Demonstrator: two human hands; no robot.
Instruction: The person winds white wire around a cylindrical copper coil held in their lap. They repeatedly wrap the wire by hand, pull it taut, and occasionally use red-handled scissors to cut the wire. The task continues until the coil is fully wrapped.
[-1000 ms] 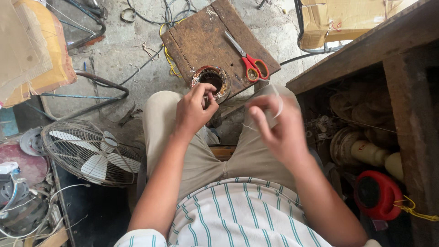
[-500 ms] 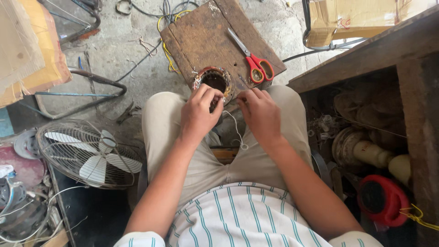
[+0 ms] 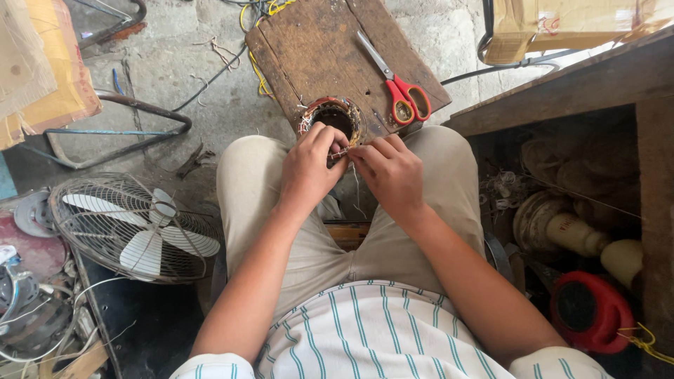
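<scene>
A round motor stator [image 3: 335, 116] with copper windings stands at the near edge of a brown wooden board [image 3: 330, 49], between my knees. My left hand [image 3: 309, 168] and my right hand [image 3: 390, 172] meet just below it, fingertips pinched together on a thin pale thread [image 3: 342, 151] at the winding's rim. A strand of the thread hangs down between my thighs. Red-handled scissors [image 3: 404, 95] lie on the board just right of the stator, shut.
A table fan in a wire cage [image 3: 137, 228] lies on the floor at left, next to tangled wires and metal parts. A dark wooden bench [image 3: 562, 84] at right holds old motor parts and a red reel [image 3: 590, 312]. A cardboard box [image 3: 562, 24] stands at top right.
My right hand, raised and apart at the right a second ago, has come down and left to meet my left hand at the stator. The view has shifted slightly.
</scene>
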